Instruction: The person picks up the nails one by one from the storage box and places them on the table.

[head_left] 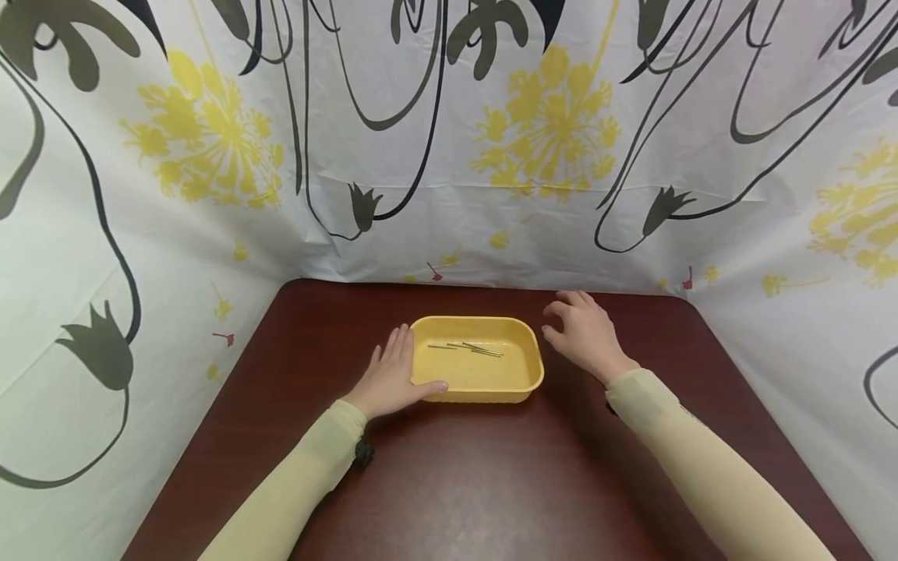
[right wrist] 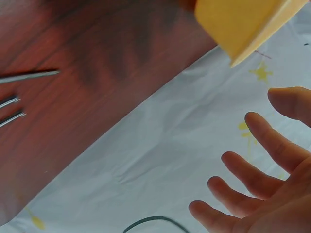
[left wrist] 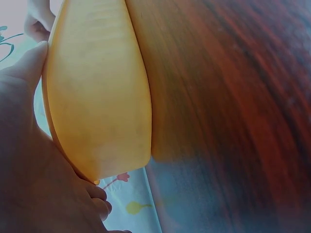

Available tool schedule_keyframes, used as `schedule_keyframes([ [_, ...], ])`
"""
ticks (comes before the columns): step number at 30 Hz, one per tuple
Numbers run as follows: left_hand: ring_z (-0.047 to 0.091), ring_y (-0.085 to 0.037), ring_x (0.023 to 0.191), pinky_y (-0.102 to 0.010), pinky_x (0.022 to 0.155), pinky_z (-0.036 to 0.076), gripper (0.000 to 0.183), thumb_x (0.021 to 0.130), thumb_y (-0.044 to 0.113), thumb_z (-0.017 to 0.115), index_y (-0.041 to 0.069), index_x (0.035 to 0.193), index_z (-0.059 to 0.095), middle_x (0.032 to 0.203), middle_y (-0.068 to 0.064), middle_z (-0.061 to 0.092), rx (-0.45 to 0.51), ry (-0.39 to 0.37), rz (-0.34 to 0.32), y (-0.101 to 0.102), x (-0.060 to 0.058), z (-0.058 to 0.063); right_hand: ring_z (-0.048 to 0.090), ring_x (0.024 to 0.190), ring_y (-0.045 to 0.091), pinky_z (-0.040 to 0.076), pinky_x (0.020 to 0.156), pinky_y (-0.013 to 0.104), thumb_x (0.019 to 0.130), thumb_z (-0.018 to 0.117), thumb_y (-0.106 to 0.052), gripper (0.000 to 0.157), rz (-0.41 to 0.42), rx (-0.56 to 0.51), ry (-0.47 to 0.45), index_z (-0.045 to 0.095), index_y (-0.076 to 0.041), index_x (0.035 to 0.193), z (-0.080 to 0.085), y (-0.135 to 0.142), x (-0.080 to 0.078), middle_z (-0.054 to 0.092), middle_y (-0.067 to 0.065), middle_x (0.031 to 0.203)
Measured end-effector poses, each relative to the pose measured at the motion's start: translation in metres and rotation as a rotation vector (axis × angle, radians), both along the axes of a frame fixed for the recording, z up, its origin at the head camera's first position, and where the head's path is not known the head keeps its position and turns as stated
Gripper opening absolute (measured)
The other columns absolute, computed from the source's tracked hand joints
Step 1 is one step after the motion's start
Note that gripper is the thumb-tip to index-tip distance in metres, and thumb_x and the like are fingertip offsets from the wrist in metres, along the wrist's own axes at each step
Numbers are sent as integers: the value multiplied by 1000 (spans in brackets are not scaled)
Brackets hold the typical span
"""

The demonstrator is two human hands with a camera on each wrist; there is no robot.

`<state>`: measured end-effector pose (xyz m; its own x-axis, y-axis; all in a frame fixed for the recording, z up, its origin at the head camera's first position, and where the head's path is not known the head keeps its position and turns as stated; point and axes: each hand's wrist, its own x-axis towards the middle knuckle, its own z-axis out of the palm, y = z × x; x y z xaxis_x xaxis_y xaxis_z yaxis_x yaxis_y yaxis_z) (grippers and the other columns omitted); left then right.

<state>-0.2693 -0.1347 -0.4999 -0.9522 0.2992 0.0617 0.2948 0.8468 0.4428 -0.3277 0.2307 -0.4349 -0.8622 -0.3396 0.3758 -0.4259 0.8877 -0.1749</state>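
Observation:
A yellow plastic tray (head_left: 477, 380) stands toward the back of the table, with several thin metal nails (head_left: 486, 352) lying loose inside. My left hand (head_left: 393, 382) rests against its left end, fingers straight and thumb over the front rim. In the left wrist view, the tray's outer wall (left wrist: 102, 97) fills the middle. My right hand (head_left: 582, 335) hovers just right of the tray, fingers loosely bent. Nothing sits between those spread fingers in the right wrist view, where the tray's corner (right wrist: 243, 24) shows above them. Several metal rods (right wrist: 29, 76) lie on the wood there.
The dark reddish-brown table (head_left: 456, 483) has rounded back corners. Patterned white fabric (head_left: 435, 156) hangs behind it and along both sides. Each forearm, in a pale sleeve, reaches in from the front, with a dark wrist device (head_left: 362, 453) under the left one.

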Motion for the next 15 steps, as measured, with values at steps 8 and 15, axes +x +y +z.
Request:
schedule_keyframes([
  [8, 2, -29, 154, -59, 118, 12, 126, 80, 83, 56, 1, 161, 4, 168, -13, -2, 3, 6, -2, -1, 0, -1, 49, 124, 39, 42, 96, 63, 88, 72, -24, 23, 51, 21, -21, 76, -11, 106, 4, -30, -5, 60, 17, 127],
  [15, 1, -28, 154, -59, 118, 12, 126, 80, 84, 55, 1, 161, 4, 168, -13, -2, -4, 9, -1, 0, 0, -1, 52, 116, 38, 44, 90, 61, 89, 71, -23, 19, 118, 34, -45, 76, -13, 105, -2, -52, -9, 62, 10, 118],
])
